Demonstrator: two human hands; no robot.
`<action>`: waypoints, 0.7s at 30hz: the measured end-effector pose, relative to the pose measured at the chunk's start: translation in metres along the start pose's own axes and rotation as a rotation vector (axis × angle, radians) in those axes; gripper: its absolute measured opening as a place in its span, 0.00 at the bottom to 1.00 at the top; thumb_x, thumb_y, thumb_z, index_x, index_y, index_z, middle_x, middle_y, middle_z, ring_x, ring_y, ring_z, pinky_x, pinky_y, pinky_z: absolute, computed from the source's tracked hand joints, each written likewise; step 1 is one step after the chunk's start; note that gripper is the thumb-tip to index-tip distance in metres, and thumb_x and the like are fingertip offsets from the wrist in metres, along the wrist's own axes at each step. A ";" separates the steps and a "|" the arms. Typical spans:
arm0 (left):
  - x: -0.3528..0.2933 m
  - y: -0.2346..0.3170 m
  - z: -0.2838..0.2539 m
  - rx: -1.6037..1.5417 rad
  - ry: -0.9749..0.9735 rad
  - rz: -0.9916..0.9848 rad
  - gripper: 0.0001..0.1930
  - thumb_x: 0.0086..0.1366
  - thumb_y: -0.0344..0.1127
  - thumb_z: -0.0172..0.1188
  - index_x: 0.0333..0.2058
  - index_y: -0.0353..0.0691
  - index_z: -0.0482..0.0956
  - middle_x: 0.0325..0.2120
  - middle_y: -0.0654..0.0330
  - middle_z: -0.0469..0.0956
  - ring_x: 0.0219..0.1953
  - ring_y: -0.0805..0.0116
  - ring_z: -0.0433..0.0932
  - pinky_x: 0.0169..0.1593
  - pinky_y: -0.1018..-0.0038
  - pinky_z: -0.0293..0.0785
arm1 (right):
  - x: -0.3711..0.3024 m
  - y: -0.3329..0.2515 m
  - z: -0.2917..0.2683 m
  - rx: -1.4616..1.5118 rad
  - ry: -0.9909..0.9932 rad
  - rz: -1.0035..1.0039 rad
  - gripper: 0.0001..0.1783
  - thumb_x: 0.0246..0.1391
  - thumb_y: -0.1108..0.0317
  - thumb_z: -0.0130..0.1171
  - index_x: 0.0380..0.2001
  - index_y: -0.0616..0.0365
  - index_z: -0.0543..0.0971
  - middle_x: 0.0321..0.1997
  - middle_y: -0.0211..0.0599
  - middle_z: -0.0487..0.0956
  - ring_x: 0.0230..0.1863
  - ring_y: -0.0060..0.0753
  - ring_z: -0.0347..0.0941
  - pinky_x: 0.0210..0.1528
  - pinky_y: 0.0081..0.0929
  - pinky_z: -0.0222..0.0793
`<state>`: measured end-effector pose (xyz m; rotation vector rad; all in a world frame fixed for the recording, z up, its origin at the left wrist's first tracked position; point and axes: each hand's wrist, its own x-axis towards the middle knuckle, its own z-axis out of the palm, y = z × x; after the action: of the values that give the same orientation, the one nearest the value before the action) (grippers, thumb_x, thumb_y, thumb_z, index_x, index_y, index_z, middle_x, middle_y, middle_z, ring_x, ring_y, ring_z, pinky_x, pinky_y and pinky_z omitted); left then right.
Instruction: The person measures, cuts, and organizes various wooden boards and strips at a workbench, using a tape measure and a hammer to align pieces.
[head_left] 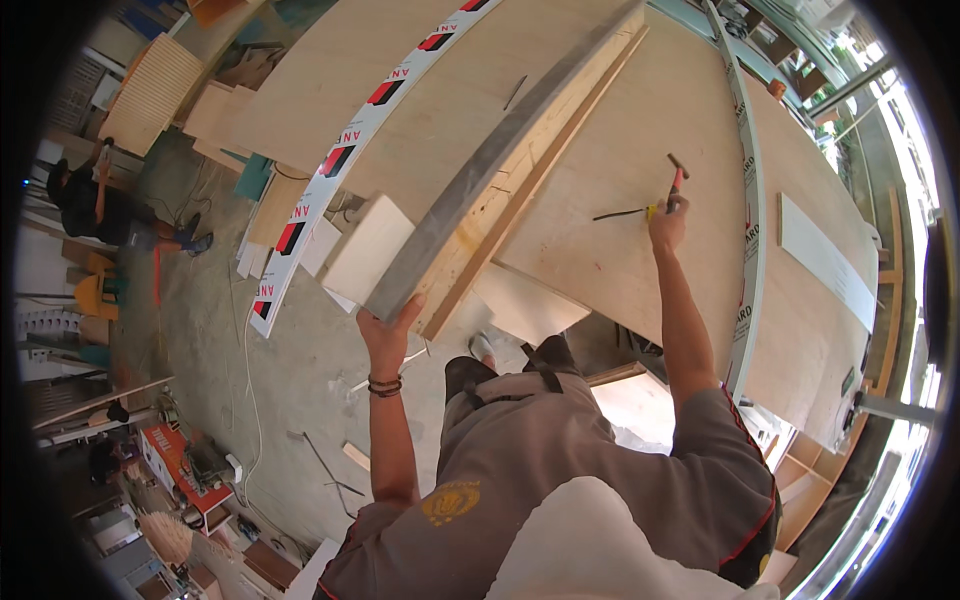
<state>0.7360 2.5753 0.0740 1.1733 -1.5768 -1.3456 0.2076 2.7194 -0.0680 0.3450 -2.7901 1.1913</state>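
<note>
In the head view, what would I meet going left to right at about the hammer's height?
Co-worker, printed white strip, long wooden beam, red-handled hammer, second printed strip, white rectangular panel.

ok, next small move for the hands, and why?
Probably bring the hammer over to the long beam: the right hand holds it out to the side, apart from the beam, while the left hand grips the beam's near end.

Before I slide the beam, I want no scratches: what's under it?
Plywood shows on both sides of the beam, whose near end the left hand grips. Whatever lies directly beneath is covered.
</note>
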 end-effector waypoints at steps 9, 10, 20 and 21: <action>-0.024 0.055 0.000 0.574 -0.414 0.716 0.35 0.52 0.28 0.72 0.62 0.43 0.77 0.65 0.55 0.74 0.68 0.53 0.71 0.73 0.52 0.62 | -0.118 -0.081 -0.136 0.392 -0.533 -0.088 0.21 0.72 0.56 0.53 0.57 0.61 0.75 0.26 0.23 0.70 0.24 0.14 0.66 0.27 0.23 0.63; -0.027 0.056 0.000 0.609 -0.442 0.725 0.35 0.52 0.27 0.69 0.63 0.47 0.77 0.67 0.61 0.73 0.70 0.56 0.68 0.75 0.50 0.59 | -0.126 -0.088 -0.143 0.345 -0.538 -0.187 0.21 0.73 0.55 0.52 0.56 0.61 0.76 0.25 0.22 0.69 0.24 0.14 0.65 0.26 0.23 0.62; -0.016 0.027 -0.001 1.134 -0.522 1.008 0.35 0.60 0.28 0.60 0.66 0.64 0.71 0.70 0.74 0.67 0.71 0.68 0.66 0.75 0.50 0.61 | -0.176 -0.157 -0.180 0.148 -0.881 -0.438 0.23 0.71 0.61 0.54 0.64 0.56 0.71 0.38 0.54 0.83 0.37 0.56 0.81 0.40 0.41 0.73; -0.016 0.027 0.000 1.130 -0.522 1.010 0.35 0.60 0.29 0.60 0.66 0.65 0.71 0.70 0.75 0.67 0.71 0.68 0.66 0.75 0.50 0.61 | -0.180 -0.158 -0.177 0.185 -0.854 -0.490 0.23 0.71 0.61 0.54 0.65 0.56 0.71 0.39 0.54 0.83 0.37 0.56 0.81 0.40 0.42 0.73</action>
<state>0.7364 2.5914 0.1006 0.3064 -2.8850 0.0212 0.4186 2.7721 0.1347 1.8014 -2.8629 1.3834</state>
